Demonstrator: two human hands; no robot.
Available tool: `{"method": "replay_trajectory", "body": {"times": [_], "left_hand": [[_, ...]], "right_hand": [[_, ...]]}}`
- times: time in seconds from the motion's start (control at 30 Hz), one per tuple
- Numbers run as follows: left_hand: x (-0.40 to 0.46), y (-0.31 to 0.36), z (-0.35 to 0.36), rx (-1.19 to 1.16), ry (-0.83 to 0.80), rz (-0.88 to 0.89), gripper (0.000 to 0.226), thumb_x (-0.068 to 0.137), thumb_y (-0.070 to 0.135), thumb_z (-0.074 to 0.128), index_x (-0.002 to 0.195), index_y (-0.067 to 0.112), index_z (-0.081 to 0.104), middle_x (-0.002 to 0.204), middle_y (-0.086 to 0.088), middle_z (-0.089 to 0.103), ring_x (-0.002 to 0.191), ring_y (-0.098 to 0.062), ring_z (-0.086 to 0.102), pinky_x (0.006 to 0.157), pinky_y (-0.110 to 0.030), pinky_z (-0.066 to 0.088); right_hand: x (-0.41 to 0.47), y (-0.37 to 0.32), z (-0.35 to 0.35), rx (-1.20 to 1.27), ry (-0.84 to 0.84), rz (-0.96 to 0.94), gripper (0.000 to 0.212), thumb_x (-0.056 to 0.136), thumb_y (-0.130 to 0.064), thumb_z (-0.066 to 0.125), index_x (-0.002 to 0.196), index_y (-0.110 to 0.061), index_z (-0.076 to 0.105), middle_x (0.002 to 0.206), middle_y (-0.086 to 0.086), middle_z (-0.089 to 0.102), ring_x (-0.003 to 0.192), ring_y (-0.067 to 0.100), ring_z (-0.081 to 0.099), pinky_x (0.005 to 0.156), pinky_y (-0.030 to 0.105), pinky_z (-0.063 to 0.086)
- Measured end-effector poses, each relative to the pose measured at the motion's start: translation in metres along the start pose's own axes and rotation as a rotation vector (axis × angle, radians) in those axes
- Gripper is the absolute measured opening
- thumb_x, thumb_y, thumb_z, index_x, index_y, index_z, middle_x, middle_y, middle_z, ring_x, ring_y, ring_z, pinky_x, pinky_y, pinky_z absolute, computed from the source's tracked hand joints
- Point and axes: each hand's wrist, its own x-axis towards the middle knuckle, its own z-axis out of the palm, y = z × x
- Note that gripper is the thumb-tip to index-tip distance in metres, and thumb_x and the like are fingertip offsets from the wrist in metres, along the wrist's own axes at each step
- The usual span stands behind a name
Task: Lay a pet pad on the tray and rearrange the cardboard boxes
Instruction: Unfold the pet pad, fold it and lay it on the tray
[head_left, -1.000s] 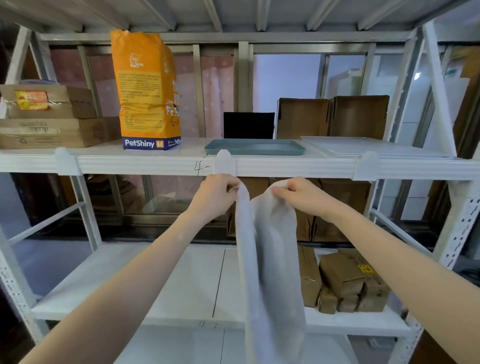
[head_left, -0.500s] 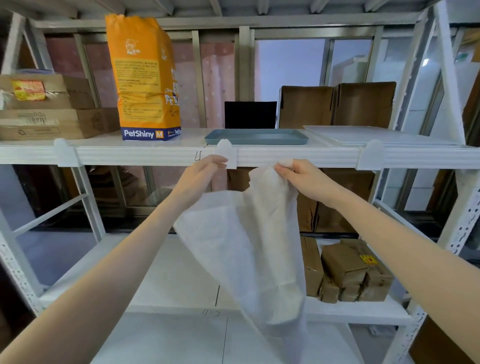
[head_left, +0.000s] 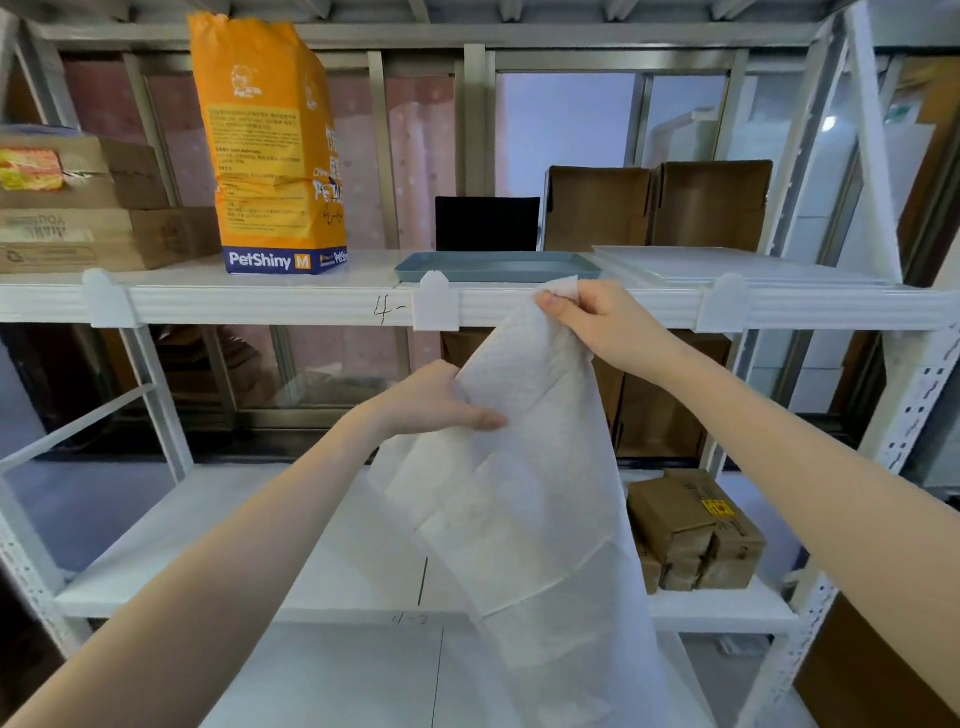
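Hanging nearest the camera, a white pet pad (head_left: 524, 499) droops lengthwise, still partly folded. The left hand (head_left: 436, 400) grips its side edge lower down; the right hand (head_left: 597, 322) pinches the top corner (thumb visible on the fabric) just below the shelf lip. The blue tray (head_left: 498, 266) sits above and beyond, closest to the right hand, with cardboard boxes (head_left: 657, 205) behind it.

White metal shelving rack (head_left: 291, 306), upper shelf bearing two stacked cardboard boxes (head_left: 88, 228) at left, orange pet-pad bag (head_left: 270, 156), blue-grey tray (head_left: 498, 266), white panel (head_left: 727, 265), two upright brown cartons (head_left: 654, 205) behind; lower shelf (head_left: 260, 545) holding taped brown boxes (head_left: 696, 535) at right
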Motion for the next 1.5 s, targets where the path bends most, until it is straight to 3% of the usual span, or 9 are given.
{"method": "replay_trajectory", "body": {"times": [0.13, 0.23, 0.37, 0.57, 0.83, 1.03, 1.2, 1.37, 1.5], "left_hand": [[-0.002, 0.003, -0.004, 0.073, 0.125, 0.127, 0.016, 0.087, 0.036, 0.063, 0.09, 0.021, 0.067, 0.076, 0.011, 0.06, 0.07, -0.006, 0.052, 0.056, -0.013, 0.036], [0.003, 0.003, -0.009, 0.119, 0.249, 0.177, 0.017, 0.089, 0.025, 0.06, 0.101, 0.015, 0.068, 0.092, 0.005, 0.066, 0.084, -0.009, 0.055, 0.067, -0.021, 0.04], [0.004, 0.007, -0.02, 0.077, 0.377, 0.209, 0.015, 0.089, 0.013, 0.057, 0.078, 0.02, 0.064, 0.069, 0.006, 0.062, 0.061, 0.001, 0.052, 0.059, -0.023, 0.038], [0.0, 0.012, -0.041, 0.034, 0.603, 0.237, 0.019, 0.089, 0.015, 0.057, 0.076, 0.027, 0.061, 0.066, 0.009, 0.06, 0.062, -0.006, 0.053, 0.059, -0.019, 0.041], [-0.005, -0.006, -0.06, 0.136, 0.705, 0.165, 0.015, 0.082, 0.011, 0.05, 0.084, 0.002, 0.062, 0.075, -0.014, 0.064, 0.075, -0.032, 0.059, 0.068, -0.046, 0.048], [-0.017, -0.007, -0.054, -0.125, 0.515, 0.052, 0.019, 0.077, 0.021, 0.073, 0.095, 0.018, 0.067, 0.085, 0.008, 0.067, 0.076, -0.001, 0.06, 0.069, -0.021, 0.048], [-0.018, -0.016, -0.057, -0.251, 0.666, 0.016, 0.016, 0.082, 0.019, 0.071, 0.096, 0.013, 0.066, 0.088, -0.002, 0.067, 0.079, -0.014, 0.062, 0.069, -0.026, 0.048], [-0.022, -0.017, -0.06, -0.277, 0.689, 0.028, 0.014, 0.082, 0.018, 0.071, 0.093, 0.011, 0.064, 0.085, -0.002, 0.066, 0.075, -0.01, 0.061, 0.072, -0.03, 0.048], [-0.023, -0.016, -0.059, -0.26, 0.701, 0.024, 0.009, 0.082, 0.019, 0.07, 0.078, 0.02, 0.062, 0.079, 0.002, 0.064, 0.072, -0.008, 0.06, 0.07, -0.029, 0.048]], "right_hand": [[-0.008, 0.008, -0.008, 0.011, -0.07, 0.024, 0.051, 0.094, -0.04, 0.045, 0.084, 0.008, 0.06, 0.064, 0.005, 0.044, 0.057, 0.008, 0.046, 0.057, 0.017, 0.036], [-0.015, 0.022, -0.008, -0.026, -0.245, 0.12, 0.044, 0.08, -0.053, 0.061, 0.089, -0.009, 0.058, 0.081, 0.008, 0.057, 0.072, 0.016, 0.058, 0.068, 0.017, 0.047], [-0.031, 0.039, -0.003, 0.058, -0.471, 0.267, 0.064, 0.073, -0.033, 0.077, 0.128, -0.026, 0.045, 0.118, -0.013, 0.058, 0.107, 0.005, 0.058, 0.094, 0.027, 0.05], [-0.044, 0.054, 0.02, 0.055, -0.622, 0.317, 0.049, 0.072, -0.023, 0.08, 0.116, -0.024, 0.058, 0.111, -0.012, 0.066, 0.1, 0.004, 0.063, 0.091, 0.021, 0.051], [-0.036, 0.061, 0.03, 0.036, -0.377, 0.332, 0.025, 0.085, -0.022, 0.064, 0.109, -0.015, 0.063, 0.104, 0.0, 0.068, 0.094, 0.016, 0.065, 0.081, 0.031, 0.054], [-0.026, 0.068, 0.031, -0.058, -0.111, 0.292, 0.02, 0.083, -0.015, 0.058, 0.072, 0.002, 0.055, 0.065, 0.005, 0.05, 0.064, 0.015, 0.046, 0.053, 0.027, 0.029], [-0.025, 0.072, 0.019, -0.063, -0.117, 0.428, 0.041, 0.084, -0.033, 0.064, 0.057, -0.014, 0.04, 0.054, -0.001, 0.038, 0.049, 0.013, 0.036, 0.049, 0.025, 0.024], [-0.03, 0.071, 0.019, -0.084, -0.298, 0.431, 0.016, 0.079, -0.029, 0.073, 0.082, -0.015, 0.064, 0.082, 0.003, 0.068, 0.076, 0.016, 0.064, 0.068, 0.03, 0.053], [-0.028, 0.067, 0.021, -0.091, -0.346, 0.464, 0.031, 0.077, -0.018, 0.07, 0.097, 0.005, 0.067, 0.092, 0.013, 0.071, 0.09, 0.032, 0.068, 0.077, 0.037, 0.055]]}}
